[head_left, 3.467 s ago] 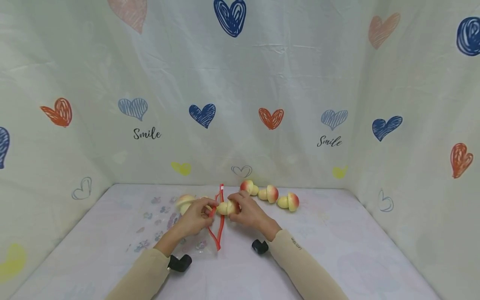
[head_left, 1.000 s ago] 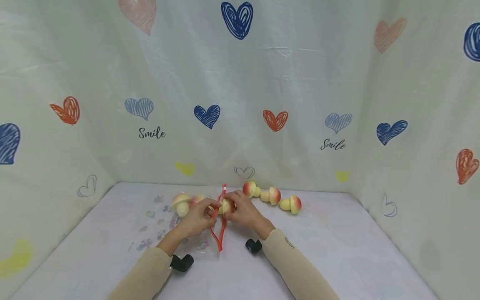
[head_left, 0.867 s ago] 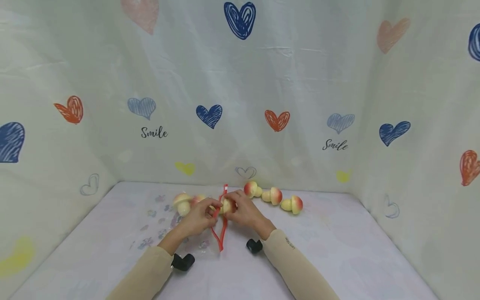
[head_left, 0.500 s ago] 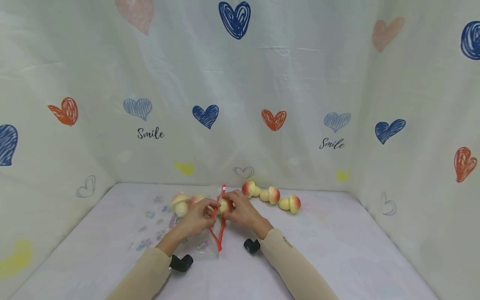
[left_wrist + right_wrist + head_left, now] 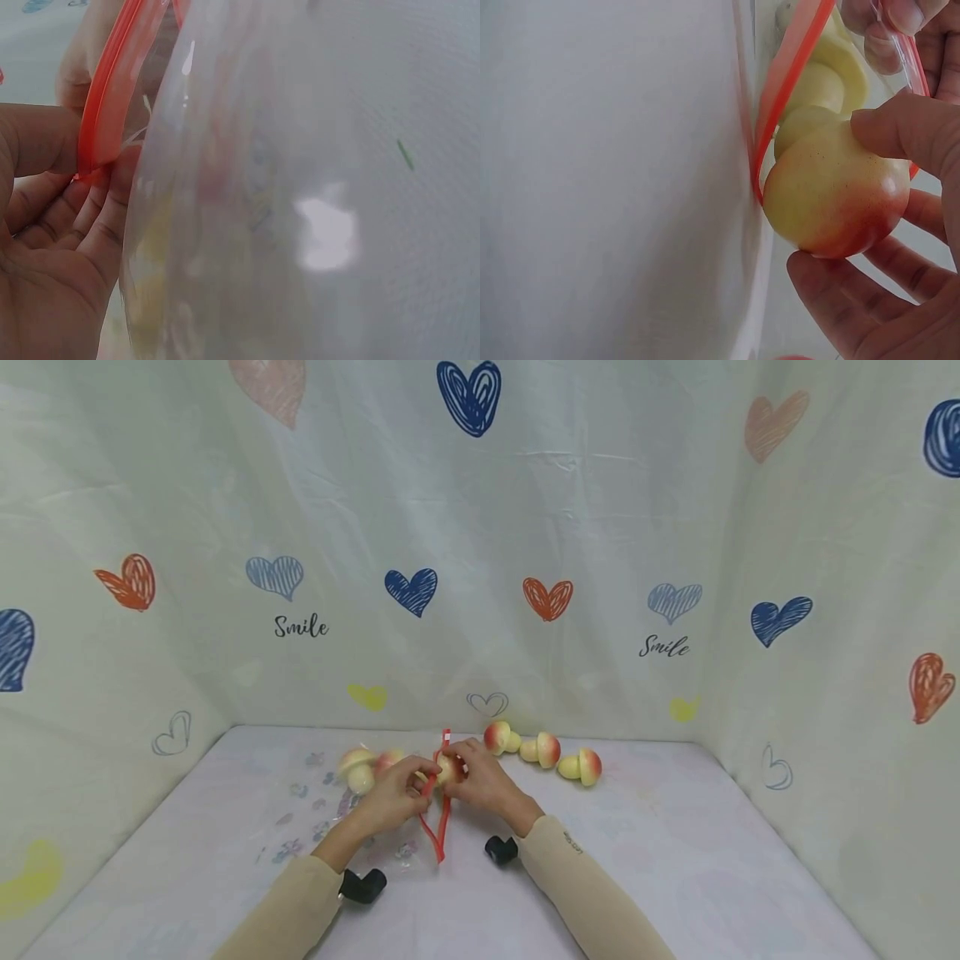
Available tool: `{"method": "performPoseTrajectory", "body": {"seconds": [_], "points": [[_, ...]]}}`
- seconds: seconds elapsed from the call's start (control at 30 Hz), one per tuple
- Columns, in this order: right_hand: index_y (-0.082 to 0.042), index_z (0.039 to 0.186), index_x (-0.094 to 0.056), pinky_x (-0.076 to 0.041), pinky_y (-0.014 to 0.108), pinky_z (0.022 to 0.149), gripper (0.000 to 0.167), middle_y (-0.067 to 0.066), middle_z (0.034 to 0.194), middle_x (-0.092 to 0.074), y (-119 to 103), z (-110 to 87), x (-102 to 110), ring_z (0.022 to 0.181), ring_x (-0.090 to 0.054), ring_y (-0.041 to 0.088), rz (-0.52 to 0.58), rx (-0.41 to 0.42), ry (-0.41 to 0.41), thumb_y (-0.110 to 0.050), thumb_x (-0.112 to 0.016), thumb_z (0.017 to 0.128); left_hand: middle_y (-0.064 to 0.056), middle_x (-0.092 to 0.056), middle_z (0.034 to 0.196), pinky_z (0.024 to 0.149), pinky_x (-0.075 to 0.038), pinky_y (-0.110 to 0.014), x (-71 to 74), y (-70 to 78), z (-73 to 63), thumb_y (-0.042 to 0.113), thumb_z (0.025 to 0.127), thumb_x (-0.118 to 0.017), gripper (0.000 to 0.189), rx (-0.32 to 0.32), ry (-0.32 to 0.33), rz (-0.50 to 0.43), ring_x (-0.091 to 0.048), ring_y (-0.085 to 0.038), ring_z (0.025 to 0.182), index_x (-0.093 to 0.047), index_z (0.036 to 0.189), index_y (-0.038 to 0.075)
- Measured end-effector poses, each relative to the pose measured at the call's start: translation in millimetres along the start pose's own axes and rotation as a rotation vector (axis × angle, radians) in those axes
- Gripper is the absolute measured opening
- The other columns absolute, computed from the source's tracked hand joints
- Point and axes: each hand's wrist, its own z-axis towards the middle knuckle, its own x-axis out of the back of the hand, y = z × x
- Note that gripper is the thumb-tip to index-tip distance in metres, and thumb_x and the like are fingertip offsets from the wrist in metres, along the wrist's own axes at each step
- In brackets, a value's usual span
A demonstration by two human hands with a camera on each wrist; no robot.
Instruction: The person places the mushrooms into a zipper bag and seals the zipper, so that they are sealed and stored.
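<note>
My left hand [image 5: 393, 795] pinches the red zip edge [image 5: 101, 97] of a clear plastic bag [image 5: 315, 142], which lies with its mouth spread apart toward the right. In my right hand [image 5: 489, 783] is a toy mushroom [image 5: 840, 187], yellow with a red-blushed cap, gripped by the cap between thumb and fingers. Its stem points into the bag's mouth, between the two red edges. Deeper in the bag, more toy mushrooms show through the plastic, one pale-capped mushroom [image 5: 358, 770] at the far left.
Three more toy mushrooms lie loose at the back: the left mushroom [image 5: 501, 738], the middle mushroom [image 5: 542, 750] and the right mushroom [image 5: 582, 767]. Black devices [image 5: 363, 887] sit at both wrists. A heart-print curtain [image 5: 600, 527] hangs behind the white-covered table [image 5: 675, 860].
Since the oldest frame, my right hand has pushed its mushroom leftward into the bag's mouth. The mushrooms inside have shifted slightly left. My left hand has kept its grip on the edge.
</note>
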Motion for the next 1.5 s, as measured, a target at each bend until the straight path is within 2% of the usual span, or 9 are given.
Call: {"method": "performPoseTrajectory", "body": {"seconds": [0.3,0.53,0.7,0.9,1.17,1.2,1.33,1.5], "points": [[-0.012,0.119,-0.058,-0.05,0.022,0.079,0.045,0.001,0.112,-0.053,0.2,1.9,-3.4,0.098,-0.055,0.015,0.108,-0.056,-0.009,-0.016,-0.076,0.078,-0.01,-0.062,0.096,0.063,-0.05,-0.025,0.3,4.6,-1.8,-0.008,0.076,-0.062,0.044,0.049,0.003,0.007,-0.059,-0.018,0.084,-0.06,0.117,0.007],[-0.013,0.113,-0.056,-0.05,0.024,0.079,0.043,-0.001,0.109,-0.055,2.3,2.9,-4.2,0.098,-0.058,0.016,0.179,-0.126,0.006,-0.02,-0.079,0.077,-0.011,-0.062,0.093,0.062,-0.05,-0.025,-0.1,3.7,-1.6,-0.008,0.075,-0.062,0.044,0.047,0.008,0.0,-0.058,-0.019,0.083,-0.06,0.116,0.007],[-0.012,0.104,-0.056,-0.05,0.026,0.075,0.04,-0.001,0.101,-0.054,2.2,3.0,-3.0,0.091,-0.057,0.018,0.176,-0.149,0.017,-0.024,-0.08,0.075,-0.014,-0.062,0.096,0.063,-0.051,-0.025,0.0,4.4,-2.3,-0.009,0.075,-0.061,0.044,0.043,0.012,-0.006,-0.059,-0.019,0.084,-0.06,0.116,0.006],[-0.012,0.101,-0.056,-0.049,0.025,0.069,0.037,-0.001,0.099,-0.055,3.4,2.2,-2.2,0.086,-0.059,0.021,0.166,-0.16,0.026,-0.025,-0.08,0.076,-0.017,-0.061,0.101,0.064,-0.051,-0.025,0.2,4.1,-2.5,-0.008,0.076,-0.062,0.043,0.03,0.009,-0.009,-0.058,-0.02,0.084,-0.059,0.116,0.005],[-0.011,0.099,-0.057,-0.05,0.025,0.071,0.031,0.0,0.098,-0.056,4.6,2.1,-2.2,0.084,-0.059,0.017,0.183,-0.153,0.036,-0.021,-0.078,0.078,-0.017,-0.061,0.101,0.063,-0.05,-0.024,-0.5,2.0,-1.4,-0.01,0.075,-0.062,0.044,0.013,0.0,-0.008,-0.058,-0.019,0.085,-0.059,0.117,0.004],[-0.011,0.099,-0.057,-0.05,0.025,0.071,0.031,0.0,0.098,-0.056,4.2,2.1,-2.3,0.083,-0.059,0.016,0.184,-0.156,0.037,-0.021,-0.078,0.078,-0.019,-0.061,0.101,0.062,-0.05,-0.024,0.4,7.2,-2.8,-0.01,0.075,-0.062,0.044,0.008,-0.001,-0.009,-0.058,-0.021,0.084,-0.058,0.116,0.002],[-0.009,0.098,-0.058,-0.051,0.025,0.071,0.029,0.003,0.097,-0.058,2.2,3.1,-3.3,0.082,-0.059,0.015,0.186,-0.169,0.056,-0.019,-0.078,0.078,-0.017,-0.061,0.098,0.061,-0.05,-0.024,0.0,7.3,-2.7,-0.009,0.074,-0.062,0.043,0.003,0.014,0.001,-0.058,-0.02,0.082,-0.059,0.115,0.003],[-0.008,0.095,-0.059,-0.051,0.025,0.069,0.026,0.006,0.096,-0.06,1.2,4.6,-4.8,0.081,-0.06,0.016,0.209,-0.179,0.071,-0.017,-0.077,0.078,-0.016,-0.061,0.101,0.06,-0.051,-0.025,-1.4,1.1,-1.1,-0.007,0.073,-0.062,0.043,-0.011,0.032,0.013,-0.058,-0.017,0.081,-0.059,0.115,0.004]]}}
